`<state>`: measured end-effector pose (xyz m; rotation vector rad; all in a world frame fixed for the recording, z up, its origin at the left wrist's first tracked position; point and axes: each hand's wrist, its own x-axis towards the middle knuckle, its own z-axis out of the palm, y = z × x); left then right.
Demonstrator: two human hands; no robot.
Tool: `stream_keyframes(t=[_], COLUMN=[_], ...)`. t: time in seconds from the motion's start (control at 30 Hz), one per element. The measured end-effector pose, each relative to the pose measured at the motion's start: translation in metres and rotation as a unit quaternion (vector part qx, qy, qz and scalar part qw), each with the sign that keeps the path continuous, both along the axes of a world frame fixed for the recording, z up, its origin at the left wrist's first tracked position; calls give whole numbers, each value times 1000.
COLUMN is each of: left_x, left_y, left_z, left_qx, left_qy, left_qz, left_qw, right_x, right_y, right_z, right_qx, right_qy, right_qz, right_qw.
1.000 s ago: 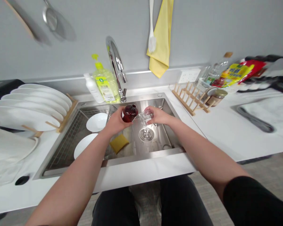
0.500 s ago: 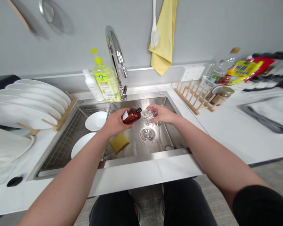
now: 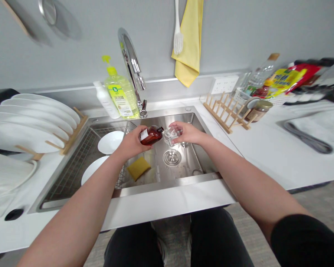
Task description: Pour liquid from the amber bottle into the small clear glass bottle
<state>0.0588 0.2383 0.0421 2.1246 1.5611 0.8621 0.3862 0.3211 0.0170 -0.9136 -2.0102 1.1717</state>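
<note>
My left hand [image 3: 133,142] is wrapped round a reddish-brown bottle [image 3: 152,135] with a white label and a dark neck. The bottle is tipped on its side, its neck pointing right. In my right hand [image 3: 187,132] is a small clear glass [image 3: 170,136], tilted, with its near end close to the bottle's neck. Whether the two touch I cannot tell. Both are held above the steel sink [image 3: 167,178]. A yellow sponge [image 3: 138,168] lies in the sink below my left hand.
White bowls [image 3: 111,142] sit in a wire basket at the sink's left. Behind rise the faucet [image 3: 132,63] and a green soap bottle [image 3: 118,91]. Plates [image 3: 25,129] stand in a rack at left; a wooden rack [image 3: 225,111] and jar [image 3: 258,110] are at right.
The whole view has shifted slightly, moving things a little left in the picture. Both hands keep their hold on the bottle and the glass, whose tilt looks slightly different.
</note>
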Motion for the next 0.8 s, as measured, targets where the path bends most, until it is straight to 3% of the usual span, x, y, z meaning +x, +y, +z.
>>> stream_keyframes(t=[0.8], left_x=[-5], left_y=[5], left_z=[-4], left_qx=[39], left_qy=[48], left_qz=[-23], left_qw=[998], right_x=[2], right_y=[4], right_z=[-6], right_qx=[28], right_qy=[-49], right_qz=[-4], right_qw=[998])
